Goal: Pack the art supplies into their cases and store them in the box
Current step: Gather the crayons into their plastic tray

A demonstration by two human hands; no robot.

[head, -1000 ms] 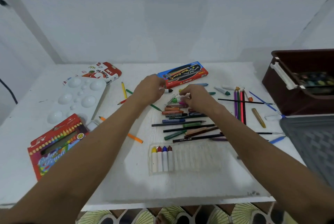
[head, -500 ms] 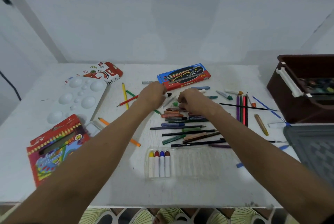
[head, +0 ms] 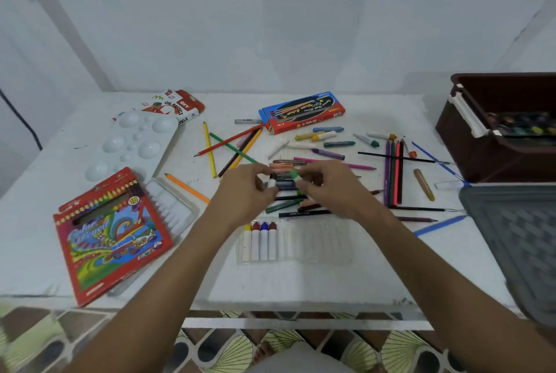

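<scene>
Both hands have drawn back from the far clutter toward the person, each bringing a crayon: the left hand [head: 245, 192] pinches a black-tipped white crayon [head: 272, 181] in curled fingers, and the right hand [head: 329, 184] pinches a green-tipped crayon [head: 294, 174] the same way. They meet above the loose pile of crayons and pencils [head: 285, 189] on the white table [head: 301, 279]. Just nearer lies the clear crayon tray [head: 319, 244], four crayons in its left end. A brown box [head: 481, 155] stands at the table's right edge
</scene>
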